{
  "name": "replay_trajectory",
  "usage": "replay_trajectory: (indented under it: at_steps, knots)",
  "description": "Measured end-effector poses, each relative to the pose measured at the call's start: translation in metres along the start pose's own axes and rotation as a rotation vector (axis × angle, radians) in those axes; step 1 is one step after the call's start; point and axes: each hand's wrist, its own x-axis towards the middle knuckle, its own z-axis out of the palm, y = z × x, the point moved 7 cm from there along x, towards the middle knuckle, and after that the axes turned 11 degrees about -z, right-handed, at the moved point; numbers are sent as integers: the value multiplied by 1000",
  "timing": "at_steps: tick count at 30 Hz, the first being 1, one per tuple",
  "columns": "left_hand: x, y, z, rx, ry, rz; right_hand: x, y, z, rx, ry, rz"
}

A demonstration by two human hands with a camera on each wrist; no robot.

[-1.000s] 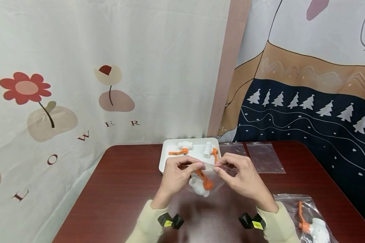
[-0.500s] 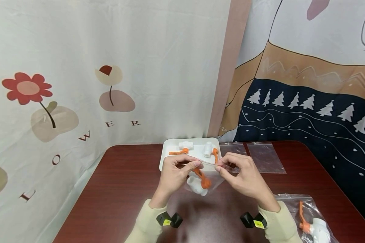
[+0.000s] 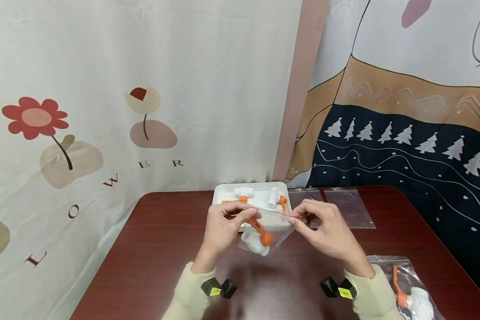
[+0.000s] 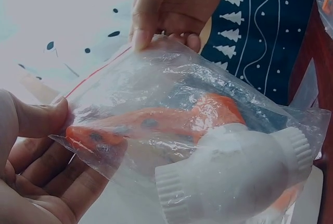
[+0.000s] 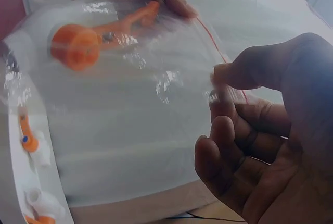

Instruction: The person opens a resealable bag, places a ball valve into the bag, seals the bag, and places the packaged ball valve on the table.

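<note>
Between both hands hangs a clear zip bag (image 4: 130,78) with a red line along its top edge. Inside it lies a white plastic ball valve (image 3: 256,242) with an orange lever handle (image 4: 151,122), tilted low in the bag. My left hand (image 3: 221,229) pinches one end of the red-lined edge between thumb and fingers, close to the lever's tip. At the other end, my right hand (image 3: 329,229) pinches the same edge with thumb and forefinger, its other fingers loosely curled in the right wrist view. The edge is drawn nearly straight between them.
Behind the hands, a white tray (image 3: 250,184) carries two more white valves with orange handles. Flat clear bags (image 3: 350,209) lie right of it. A bagged valve (image 3: 420,304) rests at the table's right front. Printed curtains (image 3: 224,111) stand behind the table (image 3: 152,249).
My hands have drawn apart: the left has shifted left with the bag and valve, the right slightly right. More of the red-lined edge now shows between them.
</note>
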Motion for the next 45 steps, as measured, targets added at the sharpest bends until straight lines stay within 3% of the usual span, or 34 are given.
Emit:
replay_trajectory:
  at_steps: [14, 23, 29, 40, 45]
  knots:
    - [2, -2, -2, -12, -25, 0, -2, 6, -6, -12, -37, 50]
    - [-1, -6, 8, -4, -7, 13, -5, 11, 4, 4, -111, 102]
    - [-3, -8, 18, 17, -28, 26, -2, 2, 18, 7, -105, 56]
    - [-10, -9, 35, 44, -27, 9, 2, -14, 29, 14, 10, -109]
    - [-10, -9, 39, 48, -38, 17, 2, -13, 29, 8, 22, -105]
